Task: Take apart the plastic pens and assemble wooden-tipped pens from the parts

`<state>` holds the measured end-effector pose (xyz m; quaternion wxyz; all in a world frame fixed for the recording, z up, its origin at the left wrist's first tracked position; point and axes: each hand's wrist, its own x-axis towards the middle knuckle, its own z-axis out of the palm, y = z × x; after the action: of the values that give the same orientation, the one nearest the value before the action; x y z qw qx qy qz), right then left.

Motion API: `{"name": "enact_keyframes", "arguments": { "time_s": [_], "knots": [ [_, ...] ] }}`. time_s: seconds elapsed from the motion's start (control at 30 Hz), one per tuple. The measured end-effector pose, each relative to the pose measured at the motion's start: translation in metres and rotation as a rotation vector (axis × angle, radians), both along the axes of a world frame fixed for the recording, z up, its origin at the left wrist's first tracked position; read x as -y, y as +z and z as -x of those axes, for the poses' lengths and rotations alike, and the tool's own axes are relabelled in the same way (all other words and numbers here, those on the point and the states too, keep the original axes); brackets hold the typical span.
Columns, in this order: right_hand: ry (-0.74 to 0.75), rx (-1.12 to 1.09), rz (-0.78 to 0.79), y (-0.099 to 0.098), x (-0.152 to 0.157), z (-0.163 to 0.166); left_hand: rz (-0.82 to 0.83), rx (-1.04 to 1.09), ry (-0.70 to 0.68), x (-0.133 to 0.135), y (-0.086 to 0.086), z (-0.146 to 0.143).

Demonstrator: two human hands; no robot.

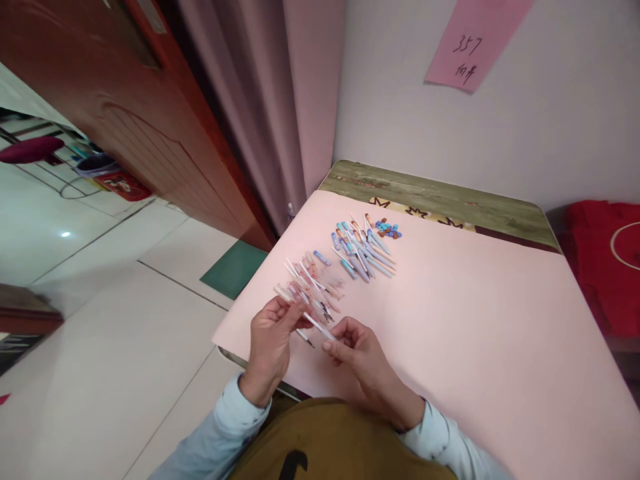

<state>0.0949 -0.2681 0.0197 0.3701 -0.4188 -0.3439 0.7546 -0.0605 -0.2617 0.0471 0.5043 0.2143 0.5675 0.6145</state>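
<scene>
A thin white pen refill (pixel 317 325) stretches between my two hands, just above the near left part of the table. My left hand (pixel 273 337) pinches its upper end between thumb and fingers. At the lower end, my right hand (pixel 361 355) is closed with thumb against forefinger; a pale, partly see-through piece seems to be there, mostly covered by the fingers. Right beyond my left hand lies a loose heap of clear and pinkish pen parts (pixel 310 283) with white refills among them. One dark-tipped refill (pixel 305 338) lies under my hands.
Farther back is a pile of pens in blue, lilac and orange (pixel 363 250), beside small blue and brown caps (pixel 389 229). Pale pink sheeting covers the table (pixel 450 333). A wooden door (pixel 165 133) and curtain (pixel 315 87) stand left; red fabric (pixel 600 260) is at right.
</scene>
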Motion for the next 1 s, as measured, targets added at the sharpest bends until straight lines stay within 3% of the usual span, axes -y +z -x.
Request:
{"name": "enact_keyframes", "arguments": {
  "time_s": [0.13, 0.27, 0.4, 0.5, 0.6, 0.77, 1.0],
  "knots": [
    [0.069, 0.035, 0.000, -0.004, -0.008, -0.003, -0.022, -0.011, 0.075, -0.011, 0.003, 0.018],
    [0.201, 0.210, -0.119, -0.003, -0.022, -0.013, -0.064, -0.023, 0.188, -0.020, -0.001, 0.047],
    [0.154, 0.726, -0.475, 0.010, -0.047, -0.020, -0.087, -0.082, 0.272, -0.022, -0.007, 0.070],
    [0.068, 1.105, -0.713, 0.022, -0.078, -0.010, -0.027, -0.082, 0.198, -0.021, -0.013, 0.068],
    [0.137, 1.294, -0.793, 0.026, -0.108, 0.013, 0.017, -0.045, 0.081, -0.021, -0.017, 0.053],
    [0.244, 1.411, -0.810, 0.017, -0.131, 0.042, -0.009, -0.057, 0.051, -0.032, -0.020, 0.043],
    [0.098, 1.260, -0.814, 0.017, -0.100, 0.014, 0.123, -0.089, -0.034, -0.037, -0.035, 0.048]
  ]
}}
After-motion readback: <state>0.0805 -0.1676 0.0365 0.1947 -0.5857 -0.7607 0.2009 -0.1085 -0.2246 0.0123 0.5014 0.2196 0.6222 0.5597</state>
